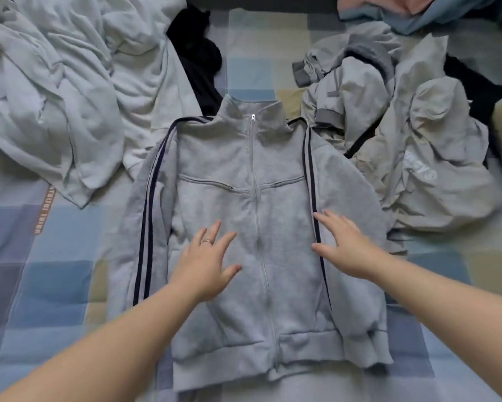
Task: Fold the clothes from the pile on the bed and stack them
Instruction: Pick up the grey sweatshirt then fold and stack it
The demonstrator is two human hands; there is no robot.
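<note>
Jacket (pixel 252 227) is lying zipped, front up, on the bed (pixel 41 285) between heaps (pixel 412 146) of unfolded clothes. Left hand (pixel 206 262) and right hand (pixel 345 248) are pressing its chest, fingers spread straight, gripping nothing. Fleece is looking soft, thick and limp — probably best pinched at shoulder and hem, since a single hold would let it sag.

Blue-and-beige checked bedspread (pixel 55 280), gold ring (pixel 207 241)
</note>
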